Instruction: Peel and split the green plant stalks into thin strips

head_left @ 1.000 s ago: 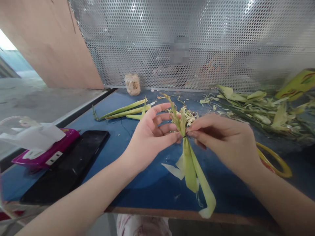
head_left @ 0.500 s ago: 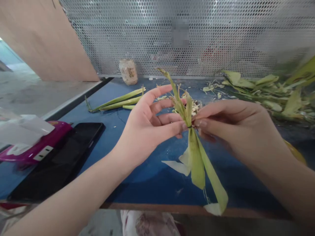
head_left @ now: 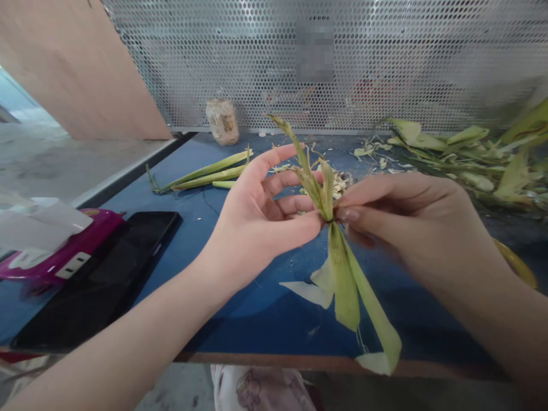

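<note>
A bundle of green corn husks (head_left: 345,274) is held up above the blue table, cinched at its middle by a thin dark tie (head_left: 329,221). Below the tie the husk strips fan downward; above it, shorter dry ends point up. From the left, my left hand (head_left: 269,211) steadies the bundle with its thumb against the tied waist, the other fingers curved behind and spread. My right hand (head_left: 398,217) pinches at the same waist from the right, thumb and forefinger together at the tie. What exactly sits between those right fingertips is too small to make out.
Long green husk pieces (head_left: 209,174) lie at the left rear, near a cloudy jar (head_left: 222,121). A husk heap (head_left: 471,154) fills the right rear, with scraps (head_left: 340,184) behind my hands. At left are a black phone (head_left: 98,279) and a magenta power strip (head_left: 96,228). Perforated metal (head_left: 257,57) backs the table.
Both hands keep their grip at the tied waist. My left thumb has shifted slightly at the tie, and the lower husk tips have swung a little to the right.
</note>
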A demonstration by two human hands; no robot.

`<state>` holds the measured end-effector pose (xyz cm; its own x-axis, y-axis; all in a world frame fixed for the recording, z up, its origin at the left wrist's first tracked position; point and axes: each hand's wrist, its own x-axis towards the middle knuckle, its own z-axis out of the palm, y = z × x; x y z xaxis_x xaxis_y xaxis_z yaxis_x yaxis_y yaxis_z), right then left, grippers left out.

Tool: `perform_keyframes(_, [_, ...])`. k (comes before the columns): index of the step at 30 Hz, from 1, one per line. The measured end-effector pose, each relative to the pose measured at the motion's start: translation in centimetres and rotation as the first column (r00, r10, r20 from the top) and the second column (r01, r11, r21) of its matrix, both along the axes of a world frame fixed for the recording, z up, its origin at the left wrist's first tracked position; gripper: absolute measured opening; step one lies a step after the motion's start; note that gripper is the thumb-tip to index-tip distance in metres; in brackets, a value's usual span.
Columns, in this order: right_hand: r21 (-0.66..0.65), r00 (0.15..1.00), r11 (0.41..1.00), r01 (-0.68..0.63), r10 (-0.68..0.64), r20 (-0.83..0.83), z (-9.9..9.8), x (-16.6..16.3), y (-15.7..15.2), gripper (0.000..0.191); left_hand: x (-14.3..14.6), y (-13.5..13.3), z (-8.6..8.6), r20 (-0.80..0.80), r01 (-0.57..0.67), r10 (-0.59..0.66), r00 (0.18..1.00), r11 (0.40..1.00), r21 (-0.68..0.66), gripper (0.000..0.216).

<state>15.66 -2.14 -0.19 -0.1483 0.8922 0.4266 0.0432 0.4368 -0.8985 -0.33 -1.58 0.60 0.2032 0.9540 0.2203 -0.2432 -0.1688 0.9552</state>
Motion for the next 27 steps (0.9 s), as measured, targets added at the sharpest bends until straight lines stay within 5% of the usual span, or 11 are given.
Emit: perform_keyframes(27, [-0.093, 0.98, 0.983, -0.158, 0.145, -0.137, -0.03, 0.09, 0.43, 0.014, -0.5, 0.26, 0.07, 0.022, 0.112, -0.111, 0.994, 0.988, -0.105, 0.056])
